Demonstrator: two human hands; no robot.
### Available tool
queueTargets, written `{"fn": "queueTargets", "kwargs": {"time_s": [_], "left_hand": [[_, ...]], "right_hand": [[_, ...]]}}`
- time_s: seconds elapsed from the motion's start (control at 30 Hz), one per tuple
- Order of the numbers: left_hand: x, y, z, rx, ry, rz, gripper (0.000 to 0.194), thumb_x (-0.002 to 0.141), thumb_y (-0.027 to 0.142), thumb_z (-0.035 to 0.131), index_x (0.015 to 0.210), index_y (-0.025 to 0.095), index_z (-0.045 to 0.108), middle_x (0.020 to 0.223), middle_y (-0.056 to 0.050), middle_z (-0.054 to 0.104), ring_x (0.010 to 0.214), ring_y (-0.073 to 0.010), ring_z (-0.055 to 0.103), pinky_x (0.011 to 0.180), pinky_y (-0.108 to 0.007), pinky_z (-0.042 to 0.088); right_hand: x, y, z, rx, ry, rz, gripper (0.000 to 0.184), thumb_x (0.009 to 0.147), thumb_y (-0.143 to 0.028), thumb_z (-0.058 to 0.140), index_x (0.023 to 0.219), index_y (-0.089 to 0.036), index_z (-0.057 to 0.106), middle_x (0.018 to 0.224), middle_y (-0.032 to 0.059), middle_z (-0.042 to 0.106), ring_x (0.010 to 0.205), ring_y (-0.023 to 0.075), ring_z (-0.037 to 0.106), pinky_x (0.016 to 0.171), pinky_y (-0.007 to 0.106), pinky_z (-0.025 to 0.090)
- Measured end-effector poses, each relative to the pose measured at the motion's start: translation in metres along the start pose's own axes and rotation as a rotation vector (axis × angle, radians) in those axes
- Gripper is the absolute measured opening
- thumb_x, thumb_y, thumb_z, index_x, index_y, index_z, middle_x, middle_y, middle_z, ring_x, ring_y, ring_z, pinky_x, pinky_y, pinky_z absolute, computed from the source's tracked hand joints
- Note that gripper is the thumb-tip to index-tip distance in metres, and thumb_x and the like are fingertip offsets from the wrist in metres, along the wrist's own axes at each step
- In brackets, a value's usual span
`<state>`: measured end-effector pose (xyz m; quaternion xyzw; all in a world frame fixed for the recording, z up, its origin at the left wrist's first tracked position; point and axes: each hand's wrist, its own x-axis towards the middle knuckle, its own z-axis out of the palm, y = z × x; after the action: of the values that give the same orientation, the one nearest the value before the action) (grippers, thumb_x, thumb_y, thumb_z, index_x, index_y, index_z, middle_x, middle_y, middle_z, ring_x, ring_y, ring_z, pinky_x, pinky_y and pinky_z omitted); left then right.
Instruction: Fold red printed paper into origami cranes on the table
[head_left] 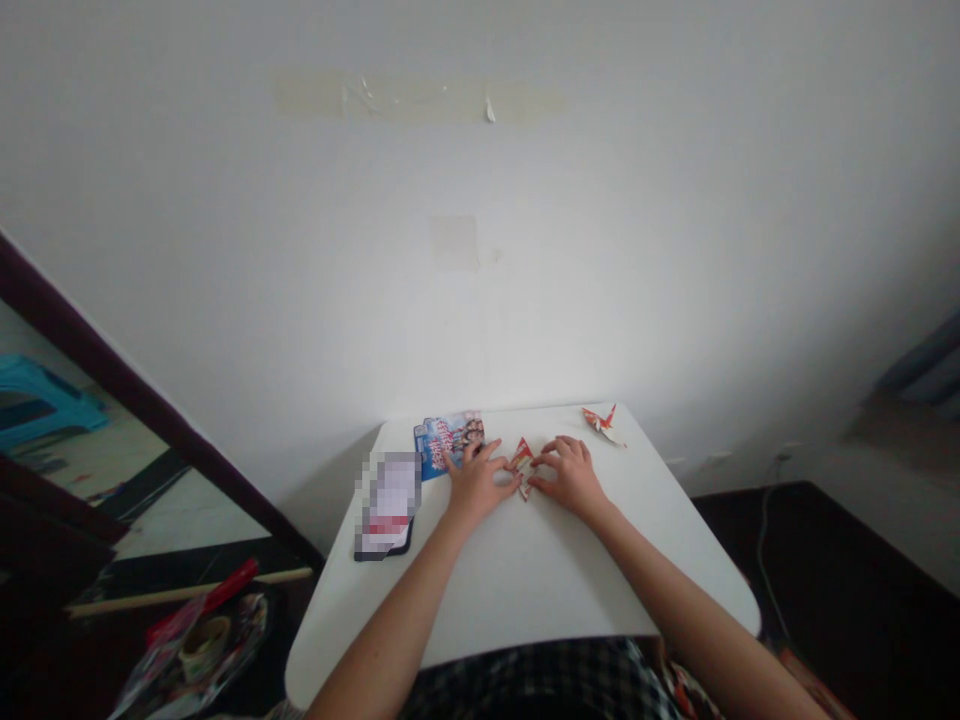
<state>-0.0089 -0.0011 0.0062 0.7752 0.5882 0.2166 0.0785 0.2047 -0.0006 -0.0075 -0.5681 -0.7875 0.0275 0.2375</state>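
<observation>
A small piece of folded paper (523, 462), red and cream with a pointed top, lies on the white table between my hands. My left hand (478, 487) pinches its left edge with thumb and forefinger, the other fingers spread toward the printed sheet. On the opposite edge, my right hand (576, 482) has curled fingers and thumb closed on the paper. Part of the paper is hidden behind my fingertips. A folded paper crane (602, 422), red and white, sits near the table's far right corner.
A blue printed leaflet (436, 462) lies at the far left of the white table (525, 590), by my left hand. Closer in is a phone (390, 505) with a blurred screen. The wall (480, 330) stands behind the table; a bag of items (202, 645) is low left.
</observation>
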Motion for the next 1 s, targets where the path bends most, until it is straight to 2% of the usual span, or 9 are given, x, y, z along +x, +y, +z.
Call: {"fn": "queueTargets", "kwargs": {"time_s": [0.1,0.27,0.37,0.5,0.87,1.0], "left_hand": [[-0.003,0.001,-0.002,0.017,-0.004,0.009,0.025,0.082,0.056,0.072,0.097,0.039,0.078,0.150,0.002,0.058,0.144,-0.0385,0.039,0.116,-0.081,0.007],[-0.004,0.005,0.004,0.047,0.076,0.024,0.023,0.086,0.052,0.069,0.100,0.036,0.078,0.145,-0.001,0.061,0.140,-0.0340,0.044,0.121,-0.075,0.004],[-0.002,0.007,0.007,0.062,0.090,0.016,0.016,0.086,0.047,0.070,0.096,0.037,0.078,0.146,0.001,0.060,0.140,-0.0337,0.044,0.120,-0.078,0.005],[0.000,0.006,0.006,0.033,0.033,-0.032,0.021,0.085,0.052,0.070,0.096,0.037,0.079,0.152,0.001,0.055,0.143,-0.0353,0.040,0.119,-0.078,0.007],[0.000,0.001,0.002,0.108,-0.091,-0.064,0.049,0.073,0.070,0.072,0.112,0.040,0.074,0.164,-0.002,0.039,0.150,-0.0414,0.029,0.117,-0.079,0.010],[0.000,0.000,0.002,0.121,-0.113,-0.059,0.054,0.072,0.072,0.071,0.117,0.041,0.071,0.165,-0.002,0.036,0.151,-0.0401,0.027,0.117,-0.079,0.009]], "right_hand": [[-0.001,0.000,0.000,-0.008,0.006,-0.005,0.027,0.086,-0.046,0.074,0.111,-0.035,0.076,0.125,0.0064,0.065,0.133,0.0336,0.043,0.117,0.059,0.027],[-0.002,-0.003,0.002,-0.020,0.036,-0.020,0.025,0.091,-0.043,0.069,0.114,-0.035,0.075,0.125,0.0069,0.065,0.132,0.0322,0.043,0.118,0.060,0.025],[-0.001,-0.003,0.003,-0.027,0.035,-0.009,0.023,0.093,-0.043,0.066,0.112,-0.034,0.076,0.124,0.0070,0.065,0.133,0.0321,0.043,0.118,0.060,0.024],[-0.001,-0.003,0.002,-0.025,0.014,0.014,0.025,0.091,-0.045,0.068,0.113,-0.036,0.076,0.125,0.0059,0.065,0.134,0.0327,0.042,0.119,0.062,0.023],[-0.002,-0.007,-0.008,-0.014,-0.081,0.038,0.036,0.085,-0.050,0.073,0.118,-0.037,0.073,0.131,0.0069,0.062,0.139,0.0337,0.039,0.119,0.066,0.020],[-0.002,-0.006,-0.008,0.003,-0.095,0.046,0.039,0.083,-0.051,0.075,0.120,-0.036,0.072,0.133,0.0065,0.062,0.140,0.0336,0.038,0.120,0.067,0.018]]}}
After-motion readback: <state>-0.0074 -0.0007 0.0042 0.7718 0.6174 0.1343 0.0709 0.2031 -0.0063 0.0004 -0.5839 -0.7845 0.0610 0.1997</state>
